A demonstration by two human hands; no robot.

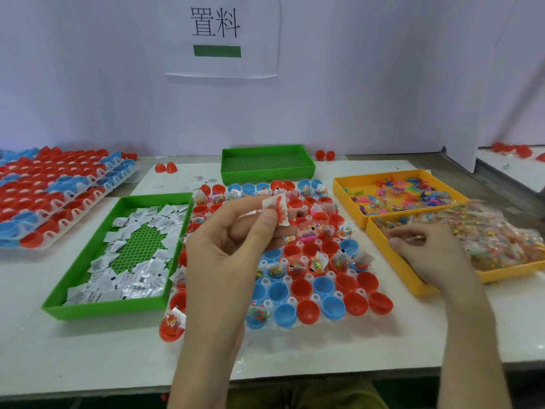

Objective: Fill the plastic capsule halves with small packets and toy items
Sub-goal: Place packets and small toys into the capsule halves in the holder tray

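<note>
Head view: the left hand (236, 246) pinches a packet (278, 212) above the capsule halves (309, 290) on the worktop (88, 349). The right hand (427, 252) reaches among the bead packets (486, 231) in the yellow tray (501, 277); I cannot tell whether its fingers grip one. Filling looks mid-way; next, drop the packet into an empty one.

Left hand (224, 246) raised, fingers (267, 224) pinching a packet (280, 208); right hand (430, 252) lower, fingers curled.

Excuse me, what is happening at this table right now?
A person is filling red and blue capsule halves. The left hand pinches a white packet and an orange piece above them. The right hand reaches into the near yellow tray of bead packets, grip unclear. Many farther halves hold packets; the nearest rows are mostly empty.
</note>
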